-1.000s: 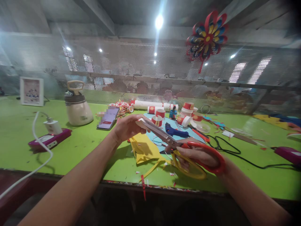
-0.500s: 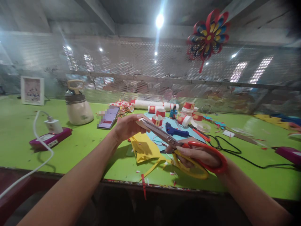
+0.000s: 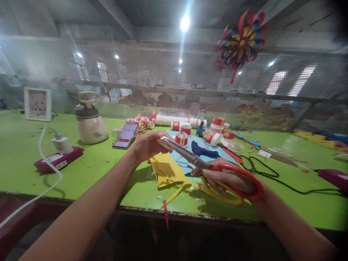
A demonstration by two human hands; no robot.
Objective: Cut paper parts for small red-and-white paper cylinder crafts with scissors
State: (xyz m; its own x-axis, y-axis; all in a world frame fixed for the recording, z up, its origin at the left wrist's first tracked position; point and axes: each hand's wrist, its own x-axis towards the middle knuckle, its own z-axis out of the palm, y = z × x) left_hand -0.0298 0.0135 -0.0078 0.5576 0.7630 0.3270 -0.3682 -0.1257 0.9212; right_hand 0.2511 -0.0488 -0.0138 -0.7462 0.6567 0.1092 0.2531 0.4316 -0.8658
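My right hand is wrapped round the handles of a large pair of scissors, one loop red and the other yellow. The blades point up and left toward my left hand. Pinched in my left fingers is a small white piece, apparently paper, at the blade tips; my fingers partly hide it. Beneath the hands lie yellow sheets and a yellow strip. A blue glue gun rests on light blue paper just behind the scissors.
Red-and-white paper cups stand behind the hands. To the left are a phone, a spray bottle and a purple power strip. A black cord runs right. A red strip hangs over the front edge.
The scissors' yellow loop has shifted slightly up and right, closer to the red one. My left hand stays in nearly the same place.
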